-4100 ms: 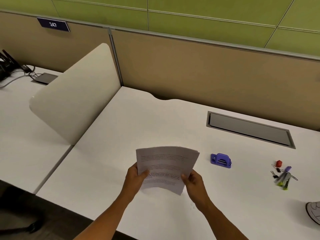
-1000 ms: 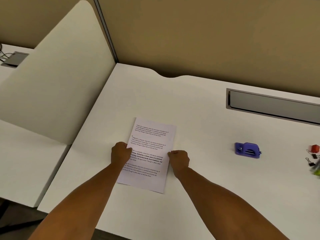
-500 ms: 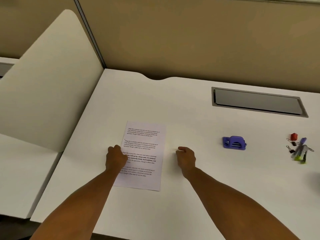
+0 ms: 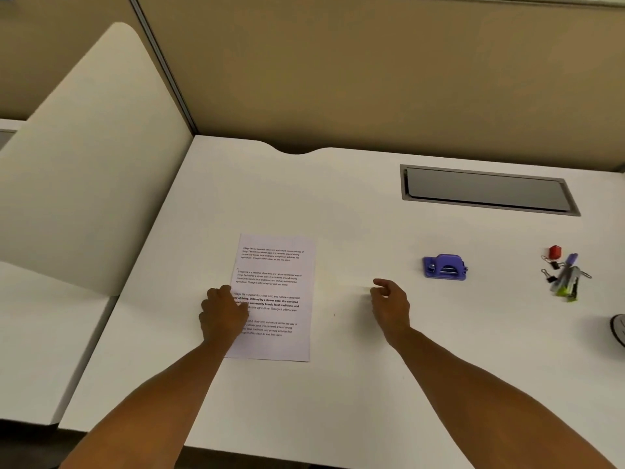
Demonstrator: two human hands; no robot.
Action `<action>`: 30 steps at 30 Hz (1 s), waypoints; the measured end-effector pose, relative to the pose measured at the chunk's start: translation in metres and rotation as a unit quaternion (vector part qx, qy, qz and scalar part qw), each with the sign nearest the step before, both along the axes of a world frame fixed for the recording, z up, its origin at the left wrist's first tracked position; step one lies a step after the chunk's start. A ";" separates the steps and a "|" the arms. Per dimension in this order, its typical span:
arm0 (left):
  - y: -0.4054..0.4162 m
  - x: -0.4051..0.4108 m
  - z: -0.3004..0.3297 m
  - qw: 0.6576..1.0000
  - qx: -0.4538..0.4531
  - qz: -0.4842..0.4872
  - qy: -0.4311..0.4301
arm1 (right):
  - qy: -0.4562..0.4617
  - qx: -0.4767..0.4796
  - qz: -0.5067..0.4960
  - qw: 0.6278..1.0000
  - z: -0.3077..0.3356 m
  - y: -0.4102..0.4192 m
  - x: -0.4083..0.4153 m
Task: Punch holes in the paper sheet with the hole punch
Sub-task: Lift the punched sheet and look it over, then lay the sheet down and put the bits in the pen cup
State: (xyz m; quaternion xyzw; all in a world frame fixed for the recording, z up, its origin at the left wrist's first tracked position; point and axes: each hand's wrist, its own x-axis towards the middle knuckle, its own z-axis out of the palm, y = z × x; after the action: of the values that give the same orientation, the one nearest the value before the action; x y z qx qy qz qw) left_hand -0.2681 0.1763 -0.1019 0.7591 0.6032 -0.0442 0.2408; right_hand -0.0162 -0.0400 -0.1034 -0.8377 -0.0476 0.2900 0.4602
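surface (image 4: 338, 384): plain white
paper sheet (image 4: 275, 282): white, four blocks of black print, some lines bold
hole punch (image 4: 444, 267): purple all over
binder clips (image 4: 551, 269): black
small block (image 4: 555, 252): red
partition wall (image 4: 372, 79): tan
cable tray lid (image 4: 487, 191): grey
side divider (image 4: 94, 157): cream

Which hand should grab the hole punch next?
Right. The right hand is empty, off the paper sheet and on the side of the hole punch. The left hand rests on the sheet's left edge.
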 end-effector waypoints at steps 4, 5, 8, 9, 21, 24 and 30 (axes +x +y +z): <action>-0.027 -0.003 -0.006 0.995 0.061 -0.074 -0.035 | -0.077 -0.022 0.026 0.996 0.009 -0.033 0.013; -0.035 -0.002 -0.008 0.992 0.071 -0.093 -0.042 | -0.096 -0.032 0.036 0.994 0.010 -0.043 0.016; -0.059 0.008 -0.012 0.982 0.094 -0.151 -0.061 | -0.134 -0.055 0.067 0.987 0.007 -0.073 0.021; -0.067 0.012 -0.013 0.977 0.101 -0.176 -0.066 | -0.144 -0.060 0.079 0.985 0.005 -0.084 0.022; -0.194 0.066 -0.046 0.926 0.032 -0.367 -0.086 | -0.267 -0.184 0.239 0.915 -0.027 -0.199 0.011; -0.217 0.074 -0.047 0.922 0.032 -0.385 -0.029 | -0.298 -0.219 0.294 0.881 -0.034 -0.215 0.010; -0.232 0.072 -0.051 0.917 0.074 -0.389 0.040 | -0.304 -0.312 0.361 0.824 -0.044 -0.229 -0.007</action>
State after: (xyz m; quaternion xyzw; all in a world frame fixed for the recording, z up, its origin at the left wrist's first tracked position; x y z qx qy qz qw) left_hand -0.1958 -0.0556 -0.1527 0.9471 0.2706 -0.1200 0.1239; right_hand -0.0234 -0.2693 -0.1477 -0.9052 -0.3915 0.1654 -0.0015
